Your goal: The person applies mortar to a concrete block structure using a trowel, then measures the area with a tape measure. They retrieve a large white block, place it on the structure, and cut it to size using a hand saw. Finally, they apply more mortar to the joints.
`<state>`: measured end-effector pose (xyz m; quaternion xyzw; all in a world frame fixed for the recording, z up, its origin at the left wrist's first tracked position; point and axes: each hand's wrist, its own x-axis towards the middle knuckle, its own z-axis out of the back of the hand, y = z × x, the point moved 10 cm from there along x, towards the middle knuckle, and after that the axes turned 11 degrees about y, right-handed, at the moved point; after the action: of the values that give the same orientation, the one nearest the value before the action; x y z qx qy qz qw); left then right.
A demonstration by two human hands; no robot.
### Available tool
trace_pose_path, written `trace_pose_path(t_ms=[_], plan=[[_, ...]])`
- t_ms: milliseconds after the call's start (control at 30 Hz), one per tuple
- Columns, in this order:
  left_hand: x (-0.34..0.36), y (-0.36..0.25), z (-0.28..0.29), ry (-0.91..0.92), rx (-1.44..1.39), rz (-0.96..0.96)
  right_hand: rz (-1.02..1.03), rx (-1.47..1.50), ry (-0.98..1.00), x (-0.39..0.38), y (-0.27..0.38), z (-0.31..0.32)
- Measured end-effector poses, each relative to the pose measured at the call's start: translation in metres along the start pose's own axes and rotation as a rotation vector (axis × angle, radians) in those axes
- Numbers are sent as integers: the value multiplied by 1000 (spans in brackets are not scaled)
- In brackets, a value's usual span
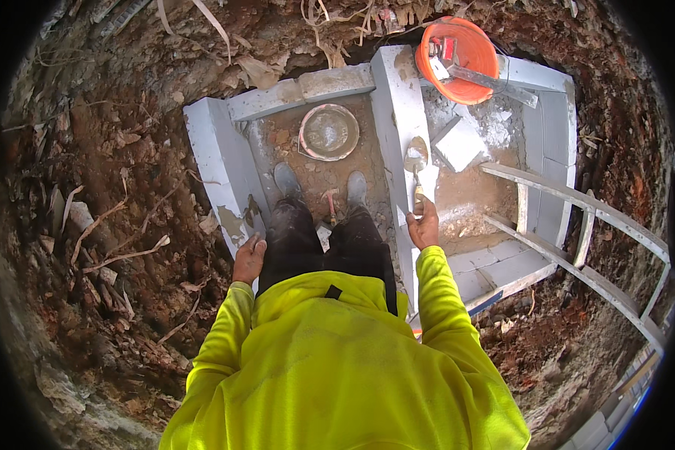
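My right hand (423, 225) is closed round the handle of a trowel (416, 157). Grey mortar lies on the trowel's blade, which is over the top of the middle block wall (397, 97). On the other side, my left hand (249, 261) is at the near end of the left block wall (221, 157), fingers loosely apart and holding nothing. Wet mortar patches (236, 223) show on that wall just beyond the hand. A round bucket (328, 132) with mortar in it stands beyond my boots. Between my feet lies a hammer (330, 201) with a reddish head.
An orange bucket (461, 60) holding tools and a long metal level or straightedge sits at the far right. A white block (459, 144) lies in the right compartment. A ladder (577, 199) slants in from the right. Steep earth with roots (112, 225) surrounds the walls.
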<state>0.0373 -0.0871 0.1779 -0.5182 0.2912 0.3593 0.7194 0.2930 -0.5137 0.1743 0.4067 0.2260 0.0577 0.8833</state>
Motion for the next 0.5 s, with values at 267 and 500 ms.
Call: trace_pose_path(t_ms=[267,500], plan=[[-55,96,-20,-68,-168,191,238,-77,-80,290,78,107],[-109,122,-58,-195,-291,307,357,-390,258,465,-30,47]])
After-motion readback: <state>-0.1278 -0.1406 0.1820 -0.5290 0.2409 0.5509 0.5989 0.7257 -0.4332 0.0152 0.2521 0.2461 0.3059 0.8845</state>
